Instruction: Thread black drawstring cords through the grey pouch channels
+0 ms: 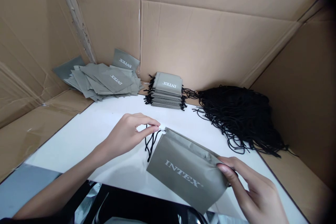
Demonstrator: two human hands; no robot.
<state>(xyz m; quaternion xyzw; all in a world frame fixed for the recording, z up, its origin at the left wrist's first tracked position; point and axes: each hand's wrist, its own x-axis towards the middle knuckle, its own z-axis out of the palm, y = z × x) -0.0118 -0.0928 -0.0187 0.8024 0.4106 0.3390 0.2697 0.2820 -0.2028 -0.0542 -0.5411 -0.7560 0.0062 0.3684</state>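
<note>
A grey fabric pouch (183, 171) printed with INTEX lies on the white table (86, 136) in front of me. My right hand (252, 189) grips its right edge, thumb on top. My left hand (131, 133) pinches a black drawstring (151, 143) at the pouch's top left corner, fingertips closed on the cord. The cord loops hang down beside the pouch.
A neat stack of corded pouches (166, 91) stands at the back centre. Loose uncorded pouches (105, 78) are piled at the back left. A heap of black cords (241, 119) lies at the right. Cardboard walls (210, 35) enclose the table.
</note>
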